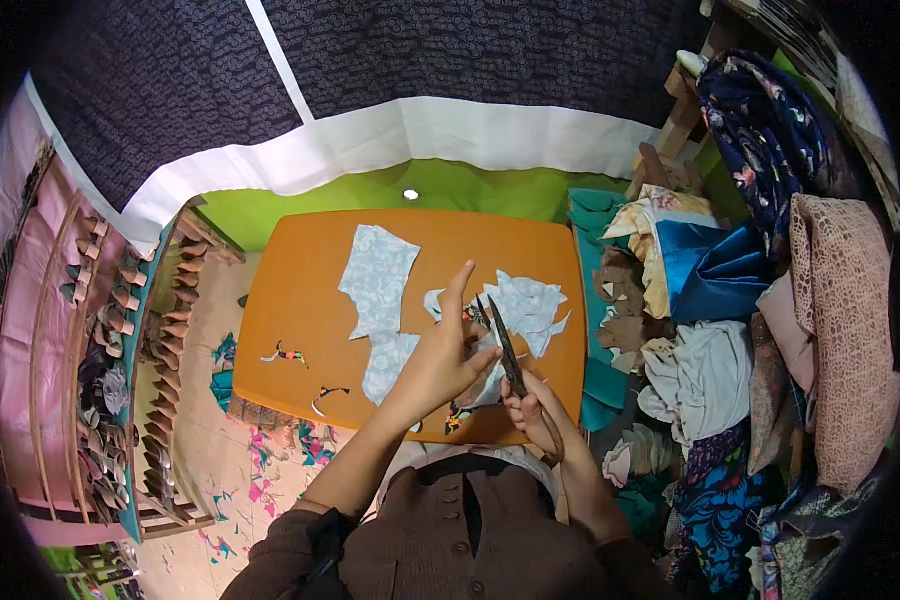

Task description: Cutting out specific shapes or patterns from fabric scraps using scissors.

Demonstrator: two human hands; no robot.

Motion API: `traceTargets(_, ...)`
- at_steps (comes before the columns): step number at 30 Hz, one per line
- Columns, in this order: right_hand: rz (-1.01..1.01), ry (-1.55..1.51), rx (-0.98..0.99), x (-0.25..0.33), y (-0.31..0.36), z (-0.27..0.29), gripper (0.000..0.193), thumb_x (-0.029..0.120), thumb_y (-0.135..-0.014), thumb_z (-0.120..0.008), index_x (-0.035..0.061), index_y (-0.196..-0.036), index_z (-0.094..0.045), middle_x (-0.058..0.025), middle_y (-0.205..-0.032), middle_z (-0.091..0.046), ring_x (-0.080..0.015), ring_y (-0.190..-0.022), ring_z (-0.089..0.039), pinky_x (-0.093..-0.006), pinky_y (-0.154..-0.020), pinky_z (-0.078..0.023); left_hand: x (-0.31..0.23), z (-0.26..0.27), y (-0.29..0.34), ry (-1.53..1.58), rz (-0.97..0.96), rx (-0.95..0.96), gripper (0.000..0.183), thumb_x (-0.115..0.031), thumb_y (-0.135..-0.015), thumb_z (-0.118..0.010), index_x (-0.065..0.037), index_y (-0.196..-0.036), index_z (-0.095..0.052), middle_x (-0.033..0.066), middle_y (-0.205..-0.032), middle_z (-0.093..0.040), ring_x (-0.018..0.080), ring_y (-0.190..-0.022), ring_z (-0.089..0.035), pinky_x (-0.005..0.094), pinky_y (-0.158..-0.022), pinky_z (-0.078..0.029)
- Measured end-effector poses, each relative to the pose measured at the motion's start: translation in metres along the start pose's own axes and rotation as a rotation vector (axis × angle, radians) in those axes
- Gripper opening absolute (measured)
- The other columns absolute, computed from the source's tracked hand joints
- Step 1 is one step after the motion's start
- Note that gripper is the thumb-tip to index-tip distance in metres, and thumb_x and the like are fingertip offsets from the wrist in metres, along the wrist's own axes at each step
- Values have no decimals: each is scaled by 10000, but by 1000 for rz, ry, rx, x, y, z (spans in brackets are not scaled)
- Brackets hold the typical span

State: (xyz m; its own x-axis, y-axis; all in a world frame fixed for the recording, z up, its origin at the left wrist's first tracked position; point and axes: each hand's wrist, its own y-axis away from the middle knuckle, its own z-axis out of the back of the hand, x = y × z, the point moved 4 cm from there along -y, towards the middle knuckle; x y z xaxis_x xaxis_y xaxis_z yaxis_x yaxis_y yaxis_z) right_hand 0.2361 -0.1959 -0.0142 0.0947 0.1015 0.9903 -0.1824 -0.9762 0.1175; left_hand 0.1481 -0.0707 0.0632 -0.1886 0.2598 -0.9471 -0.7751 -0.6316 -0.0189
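My right hand [535,412] grips a pair of dark scissors [511,362]. Their blades point away from me and stand slightly apart. Just left of the blades is my left hand [452,352], its index finger stretched out and its thumb spread toward the scissors; I see nothing held in it. Beyond the scissors lies a heap of pale blue patterned fabric pieces [530,305]. Left of it, a larger pale blue fabric piece [378,270] rests flat, with another cut piece [385,365] below it, partly hidden by my left forearm.
Everything lies on an orange table [300,260]. Small scraps [288,355] and a thin dark strip [328,398] are at its left. Piled cloth [705,375] crowds the right side. A wooden rack [170,370] stands left, with colourful offcuts [260,470] on the floor.
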Motion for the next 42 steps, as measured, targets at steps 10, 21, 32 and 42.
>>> traceTargets(10, 9, -2, 5, 6, -5, -2, 545, 547, -824, -350, 13, -814, -454, 7, -663, -403, -79, -604, -382, -224, -533, -328, 1, 1, 0, -57, 5, 25, 888, 7, -669, -622, -74, -1314, -17, 112, -602, -532, 227, -545, -533, 300, -539, -420)
traceTargets(21, -143, -44, 3, 3, -6, -11, 697, 730, -616, -418, 70, -839, -427, 64, -606, -336, -2, -487, -332, -137, -409, -248, 10, 11, 4, -87, 82, 45, 930, -27, -678, -654, -111, -1318, 16, 103, -653, -583, 171, -561, -550, 264, -533, -421)
traceTargets(32, -174, -182, 36, 16, -7, -32, 659, 692, -667, -429, 71, -885, -401, 65, -634, -306, 1, -515, -294, -134, -422, -234, 23, 28, 14, -14, 108, 36, 924, -25, -662, -650, -79, -1309, 7, 116, -669, -576, 203, -559, -534, 295, -541, -419)
traceTargets(42, 11, -223, -242, -17, -38, -54, 214, 194, -823, -529, 56, -950, -424, 22, -682, -401, -26, -493, -343, -157, -419, -272, 72, 49, 9, 312, 123, -130, 611, -53, -730, -609, -21, -1232, -262, 43, -689, -548, 93, -601, -493, 210, -551, -395)
